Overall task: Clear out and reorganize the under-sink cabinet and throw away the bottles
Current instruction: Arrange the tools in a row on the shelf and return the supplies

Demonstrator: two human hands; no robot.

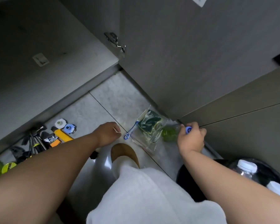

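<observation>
My right hand [191, 138] grips the blue-capped neck of a clear plastic bottle [170, 135] holding green liquid, low over the floor by the cabinet's open door [176, 54]. My left hand [107, 133] hangs over the floor tiles with curled fingers and pinches a thin pale stick. A black bin [233, 177] at the lower right holds clear bottles with white caps [247, 165]. The bottle's lower part is blurred behind a plastic bag.
A clear bag of green sponges [149, 126] and a blue-white brush [131, 130] lie on the tiles between my hands. Tools, tape rolls and a yellow item [61, 135] are spread along the cabinet's base at the left. My slippered foot [123, 152] stands mid-floor.
</observation>
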